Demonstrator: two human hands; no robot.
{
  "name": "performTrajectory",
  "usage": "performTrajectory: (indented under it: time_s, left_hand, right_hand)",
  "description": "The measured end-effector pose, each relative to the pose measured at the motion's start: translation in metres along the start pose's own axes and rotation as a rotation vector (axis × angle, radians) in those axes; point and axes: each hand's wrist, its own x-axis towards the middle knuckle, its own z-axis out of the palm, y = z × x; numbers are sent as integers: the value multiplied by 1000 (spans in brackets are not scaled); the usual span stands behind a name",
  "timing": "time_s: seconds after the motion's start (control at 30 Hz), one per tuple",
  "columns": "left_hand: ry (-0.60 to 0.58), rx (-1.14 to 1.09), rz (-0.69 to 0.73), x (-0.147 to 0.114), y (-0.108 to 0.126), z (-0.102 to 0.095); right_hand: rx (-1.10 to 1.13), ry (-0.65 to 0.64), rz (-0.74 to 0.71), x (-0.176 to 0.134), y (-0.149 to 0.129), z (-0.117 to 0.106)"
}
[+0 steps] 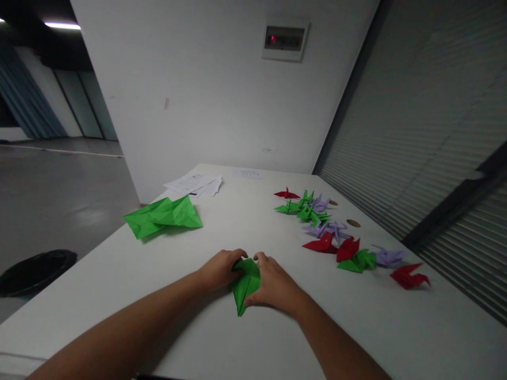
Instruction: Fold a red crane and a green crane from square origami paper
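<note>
A partly folded piece of green origami paper lies on the white table between my hands, its narrow point towards me. My left hand grips its far left edge, fingers curled over the paper. On the other side, my right hand has its thumb pressed on the lower right part and its fingers bent round the far right edge. Creases run down the middle of the paper to the point. Some fingertips are hidden behind the sheet.
Creased green sheets lie at the left, with printed papers behind them. Several folded cranes, among them a red crane and a purple crane, line the right side. A black bin stands on the floor at left.
</note>
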Motion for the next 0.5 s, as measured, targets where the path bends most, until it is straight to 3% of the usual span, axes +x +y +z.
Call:
performTrajectory:
  time_s: [0.5]
  left_hand:
    - [-16,-11,-12,0,3,-2]
  right_hand:
    - [100,-62,32,2,10,-21]
